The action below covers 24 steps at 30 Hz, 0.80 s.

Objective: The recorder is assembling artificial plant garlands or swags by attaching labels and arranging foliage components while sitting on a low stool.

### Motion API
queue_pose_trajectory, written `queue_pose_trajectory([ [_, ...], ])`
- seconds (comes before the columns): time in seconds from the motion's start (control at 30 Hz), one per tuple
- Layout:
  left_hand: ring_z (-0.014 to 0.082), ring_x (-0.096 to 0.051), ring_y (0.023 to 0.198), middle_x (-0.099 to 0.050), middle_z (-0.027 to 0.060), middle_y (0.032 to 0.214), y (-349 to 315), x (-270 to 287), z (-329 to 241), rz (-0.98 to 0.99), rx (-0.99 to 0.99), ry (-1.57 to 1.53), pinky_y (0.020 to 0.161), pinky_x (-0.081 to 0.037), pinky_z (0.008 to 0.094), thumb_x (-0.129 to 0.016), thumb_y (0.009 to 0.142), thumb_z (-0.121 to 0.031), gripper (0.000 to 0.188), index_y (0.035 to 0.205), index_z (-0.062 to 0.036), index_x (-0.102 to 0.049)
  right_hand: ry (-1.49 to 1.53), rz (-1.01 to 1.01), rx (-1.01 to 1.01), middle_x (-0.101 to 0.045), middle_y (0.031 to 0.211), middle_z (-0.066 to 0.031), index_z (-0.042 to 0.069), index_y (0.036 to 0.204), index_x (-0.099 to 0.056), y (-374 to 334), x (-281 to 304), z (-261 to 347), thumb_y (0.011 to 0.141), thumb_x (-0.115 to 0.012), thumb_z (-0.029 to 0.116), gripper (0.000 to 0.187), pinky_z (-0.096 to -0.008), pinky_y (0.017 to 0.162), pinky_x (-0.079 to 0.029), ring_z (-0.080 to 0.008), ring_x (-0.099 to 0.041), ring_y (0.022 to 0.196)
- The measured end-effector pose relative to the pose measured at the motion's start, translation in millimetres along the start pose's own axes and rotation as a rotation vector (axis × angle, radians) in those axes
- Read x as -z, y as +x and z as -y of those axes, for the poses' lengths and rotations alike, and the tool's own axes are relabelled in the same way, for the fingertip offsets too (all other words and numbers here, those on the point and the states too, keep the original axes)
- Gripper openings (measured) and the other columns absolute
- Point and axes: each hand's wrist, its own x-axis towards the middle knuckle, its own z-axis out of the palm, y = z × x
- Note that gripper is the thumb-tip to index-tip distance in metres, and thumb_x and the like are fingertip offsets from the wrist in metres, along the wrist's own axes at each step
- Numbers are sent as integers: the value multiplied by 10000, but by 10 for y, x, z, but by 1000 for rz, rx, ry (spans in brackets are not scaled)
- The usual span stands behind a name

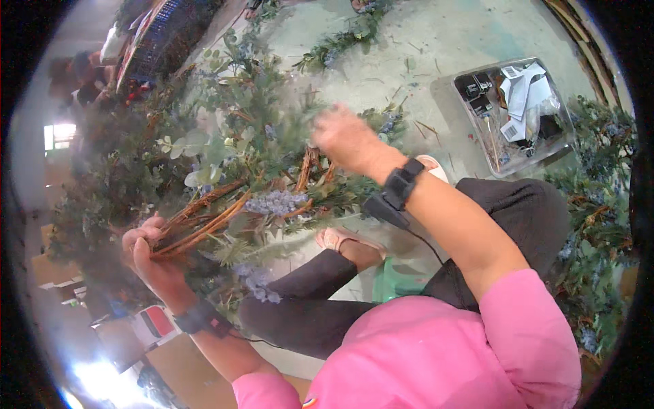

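A twig-based wreath of mixed greenery spreads before me on the left, its bare brown twigs point(204, 232) showing among the leaves. My left hand point(151, 249) is closed around the outer bend of these twigs. Blue-lavender flower clusters point(276, 202) and round pale eucalyptus leaves point(194, 144) sit among the needle-like sprigs. Above the far side of the wreath is my right hand point(344, 140), slightly blurred, with its fingers curled together at the foliage. What those fingers grip cannot be made out. Both wrists wear black straps.
To the right on the floor stands a clear plastic tray point(531, 165) holding white tags and small black items. More garland greenery point(593, 198) lies along the right edge, with another length point(347, 41) at the back. A blue crate point(155, 41) is at upper left; a green stool point(398, 281) is beneath me.
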Motion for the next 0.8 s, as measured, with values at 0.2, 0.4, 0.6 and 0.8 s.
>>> queue_pose_trajectory([
  [0.2, 249, -508, 956, -533, 48, 833, -1, 359, 174, 93, 40, -149, 903, -377, 417, -501, 837, -202, 139, 897, -77, -497, 363, -466, -1157, -592, 733, -123, 30, 831, -576, -761, -382, -462, 719, -506, 17, 133, -359, 594, -470, -304, -571, 656],
  [0.4, 246, -530, 893, -513, 50, 796, -30, 108, 83, -94, 84, -118, 860, -393, 404, -506, 792, -211, 167, 809, -47, -489, 1590, 21, -1023, -581, 600, -65, 21, 821, -627, -810, -590, 67, 772, -596, 98, 96, -250, 424, -436, -136, -549, 484],
  [0.6, 237, -528, 908, -508, 45, 773, -103, 94, 56, -103, 116, -132, 880, -386, 389, -472, 817, -154, 104, 814, -52, -491, 1740, 61, -901, -569, 603, -19, 5, 751, -586, -495, -412, 239, 757, -660, 126, 142, -232, 446, -425, -93, -528, 501],
  [0.8, 229, -507, 938, -482, 39, 803, -203, 129, 50, -127, 112, -49, 886, -371, 374, -445, 848, -170, 123, 809, -57, -470, 1904, -227, -1189, -541, 632, -53, 1, 772, -537, -599, -637, 519, 793, -632, 148, 177, -271, 503, -481, -147, -569, 539],
])
